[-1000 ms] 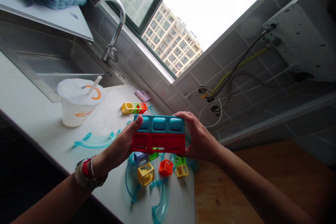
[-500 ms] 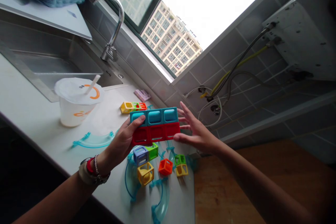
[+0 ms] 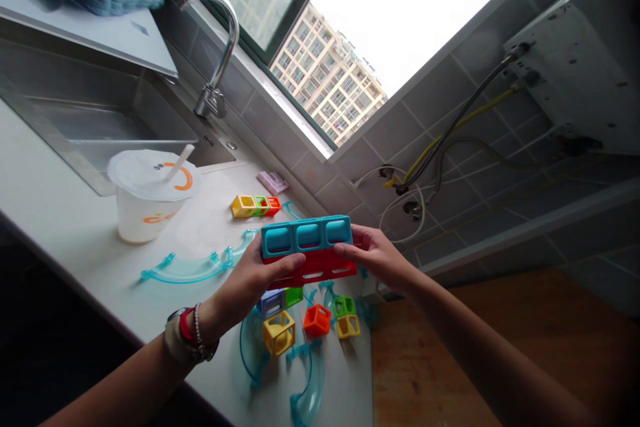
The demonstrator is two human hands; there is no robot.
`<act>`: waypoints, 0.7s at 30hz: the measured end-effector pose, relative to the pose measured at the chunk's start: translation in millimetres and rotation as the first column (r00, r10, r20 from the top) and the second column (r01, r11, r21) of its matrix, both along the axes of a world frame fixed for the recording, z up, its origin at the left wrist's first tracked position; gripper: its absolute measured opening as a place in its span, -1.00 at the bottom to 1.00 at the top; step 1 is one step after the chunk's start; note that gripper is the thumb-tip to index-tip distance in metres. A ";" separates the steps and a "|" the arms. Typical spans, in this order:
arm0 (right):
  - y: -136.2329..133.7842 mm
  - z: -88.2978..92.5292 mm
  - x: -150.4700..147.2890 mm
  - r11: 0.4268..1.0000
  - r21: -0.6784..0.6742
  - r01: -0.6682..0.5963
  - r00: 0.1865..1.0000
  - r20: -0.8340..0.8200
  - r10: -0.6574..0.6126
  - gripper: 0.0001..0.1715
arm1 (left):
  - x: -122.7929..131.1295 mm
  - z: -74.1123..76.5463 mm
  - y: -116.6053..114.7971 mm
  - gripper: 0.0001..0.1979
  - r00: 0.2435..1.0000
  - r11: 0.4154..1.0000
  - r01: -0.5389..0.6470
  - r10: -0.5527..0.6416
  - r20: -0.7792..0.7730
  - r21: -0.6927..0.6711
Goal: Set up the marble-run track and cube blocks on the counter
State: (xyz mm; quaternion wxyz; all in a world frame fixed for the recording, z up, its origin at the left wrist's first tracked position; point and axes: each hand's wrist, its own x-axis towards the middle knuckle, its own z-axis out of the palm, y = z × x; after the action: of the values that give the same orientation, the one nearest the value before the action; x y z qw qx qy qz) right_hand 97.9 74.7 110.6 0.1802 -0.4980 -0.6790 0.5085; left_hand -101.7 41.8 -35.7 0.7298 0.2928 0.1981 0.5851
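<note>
A block of joined toy cubes point(image 3: 309, 235), a blue row over a red row, is held up above the counter. My left hand point(image 3: 267, 268) grips its left end, thumb across the front. At the right end my right hand point(image 3: 373, 253) is closed on it, with its thumb on the front where the two rows meet. Below lie a yellow cube point(image 3: 279, 333) with a ball inside, a periwinkle cube point(image 3: 271, 304) beside a green one, an orange-red cube point(image 3: 317, 320), and a green cube point(image 3: 344, 307) against a yellow one. My fingers behind the block are mostly hidden.
Translucent blue curved track pieces point(image 3: 187, 269) lie on the white counter point(image 3: 220, 373). A lidded cup point(image 3: 150, 203) with a straw stands left, near the sink point(image 3: 95, 113) and tap point(image 3: 213, 97). A yellow, green and red cube row point(image 3: 255, 205) sits farther back by a pink packet point(image 3: 273, 181).
My right hand has closed from spread fingers onto the block's right end. The block has shifted slightly right and down and tilted, and my left thumb now lies lower across its front.
</note>
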 end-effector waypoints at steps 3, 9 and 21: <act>-1.1 -1.9 1.8 0.999 0.000 0.036 0.999 -0.004 -0.036 -0.54 | 2.1 0.8 -0.7 -0.27 0.999 1.000 0.025 -0.025 0.019 -0.001; -3.5 -8.5 2.1 0.994 0.006 0.105 0.994 -0.038 -0.105 -0.54 | 10.2 -2.9 -2.0 -0.34 0.995 0.999 0.034 -0.033 0.097 -0.006; -6.8 -5.3 -0.5 0.995 0.058 0.084 0.995 0.040 -0.087 -0.37 | 11.7 -5.5 1.7 -0.27 0.995 0.998 0.034 -0.029 -0.092 0.052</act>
State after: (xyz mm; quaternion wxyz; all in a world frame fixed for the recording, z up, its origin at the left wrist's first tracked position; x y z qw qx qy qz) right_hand 97.4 67.9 105.3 0.2015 -0.5319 -0.6749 0.4702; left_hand -89.9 43.5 -41.2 0.7212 0.3416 0.2107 0.5646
